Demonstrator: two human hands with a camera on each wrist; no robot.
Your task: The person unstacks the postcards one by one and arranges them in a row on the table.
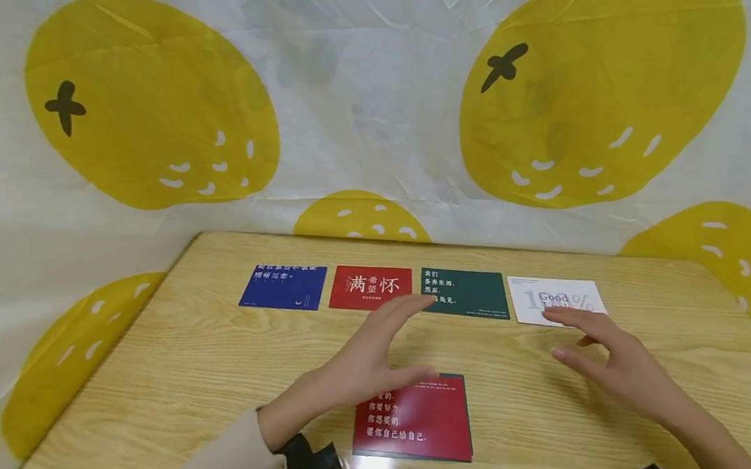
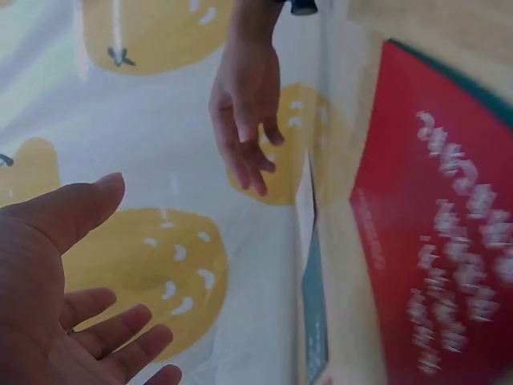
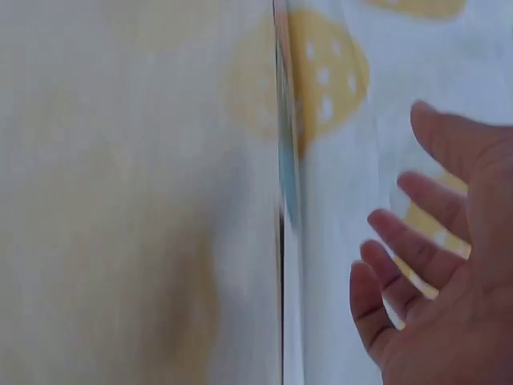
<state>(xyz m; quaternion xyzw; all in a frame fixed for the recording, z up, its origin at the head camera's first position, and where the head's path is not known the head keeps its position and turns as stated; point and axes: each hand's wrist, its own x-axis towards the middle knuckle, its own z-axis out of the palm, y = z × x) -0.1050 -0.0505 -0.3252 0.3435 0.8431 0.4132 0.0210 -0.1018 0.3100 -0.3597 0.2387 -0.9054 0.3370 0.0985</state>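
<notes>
My left hand (image 1: 364, 356) hovers with loosely spread fingers over a small stack of cards, holding nothing. A red card (image 1: 430, 422) with white writing lies on top of that stack, and a green edge peeks out beneath it. To the right, my right hand (image 1: 622, 357) is raised above the table, fingers relaxed and apart, nothing in them. Its fingertips overlap a white "Good Luck" card (image 1: 523, 311) in the head view. A row at the back also has a green card (image 1: 473, 295), a red card (image 1: 373, 280) and a blue card (image 1: 285, 290).
The cards lie on a light wood-grain table (image 1: 175, 366). A white cloth with yellow fruit shapes (image 1: 368, 122) hangs behind the table's far edge and along its left side. Black straps (image 1: 309, 459) are worn at both wrists.
</notes>
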